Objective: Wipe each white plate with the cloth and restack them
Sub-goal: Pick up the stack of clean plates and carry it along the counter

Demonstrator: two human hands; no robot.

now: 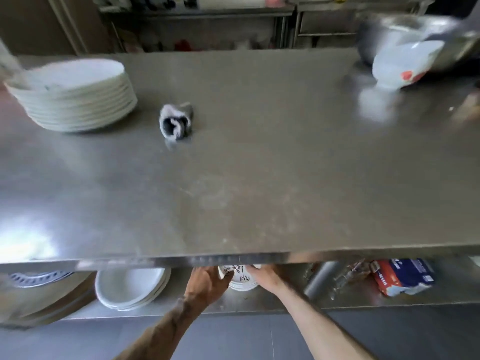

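Both hands reach under the front edge of the steel table (259, 165) at 6 o'clock, onto the lower shelf (259, 302). There they flank a small stack of marked dishes (241, 278), white with black writing. The left hand (207, 281) lies against the stack's 9 o'clock side with its fingers fairly straight and the thumb tip on the rim. The right hand (262, 278) meets the 3 o'clock side, but the table edge hides its fingertips, so its grip cannot be told. The tall stack of white plates (75, 97) stands on the tabletop at 10 o'clock, well apart from both hands and close to the table's left end. The crumpled cloth (176, 123) lies just beside it, toward 3 o'clock from the plates. A broad bare stretch of steel runs from the cloth to the front edge. At 1 o'clock a white bowl (400, 66) with red marks sits against a metal bowl (389, 35). On the shelf, white bowls (130, 287) crowd the left hand's 9 o'clock side, and a packet (402, 278) lies at 4 o'clock.
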